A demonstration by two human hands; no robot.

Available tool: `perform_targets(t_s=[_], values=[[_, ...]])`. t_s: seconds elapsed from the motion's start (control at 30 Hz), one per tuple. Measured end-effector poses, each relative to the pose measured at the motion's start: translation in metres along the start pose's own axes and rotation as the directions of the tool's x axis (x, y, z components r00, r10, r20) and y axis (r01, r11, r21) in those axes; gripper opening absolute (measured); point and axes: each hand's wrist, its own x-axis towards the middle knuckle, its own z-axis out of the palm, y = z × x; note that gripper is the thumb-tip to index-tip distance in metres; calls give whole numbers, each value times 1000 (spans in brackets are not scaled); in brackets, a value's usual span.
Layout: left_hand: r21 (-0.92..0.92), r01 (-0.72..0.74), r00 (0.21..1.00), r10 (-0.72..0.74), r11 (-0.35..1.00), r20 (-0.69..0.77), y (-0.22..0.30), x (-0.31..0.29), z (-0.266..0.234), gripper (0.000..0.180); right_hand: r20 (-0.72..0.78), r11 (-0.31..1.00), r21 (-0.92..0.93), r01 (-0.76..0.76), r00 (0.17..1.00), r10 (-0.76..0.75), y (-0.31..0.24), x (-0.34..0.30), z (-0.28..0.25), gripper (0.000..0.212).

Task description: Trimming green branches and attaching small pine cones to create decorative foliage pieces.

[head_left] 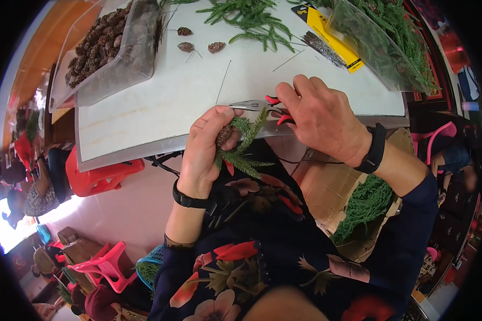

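Note:
In my left hand (202, 143) is a pine cone (224, 136) together with a green artificial pine sprig (246, 148). The fingers are wrapped round them near the table's front edge. My right hand (326, 119) grips long-nose pliers (251, 105) by their red and black handles. Their metal jaws point left and reach my left thumb and fingertip, above the cone. What the jaws pinch there is too small to make out. A thin wire (224, 80) slants up across the white table (144, 119) from near my left fingertips.
A clear bin of pine cones (99, 51) stands back left, a clear bin of greenery (393, 40) back right. Loose cones (216, 47), green sprigs (251, 21) and a yellow package (326, 35) with wires lie between. A cardboard box of greenery (367, 206) sits below right.

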Motion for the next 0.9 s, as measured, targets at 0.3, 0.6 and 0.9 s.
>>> perform_targets(t_s=[0.3,0.6,0.9], values=[[4,-42,999,42,999,24,-1,0,7,23,71,998,65,-20,997,16,8,2,4,36],[-207,158,987,-161,966,-1,-7,10,12,21,-127,727,-685,53,974,-190,2,11,4,34],[140,-175,982,184,975,-53,-16,5,5,21,337,962,232,-147,940,62,14,13,-23,34]])
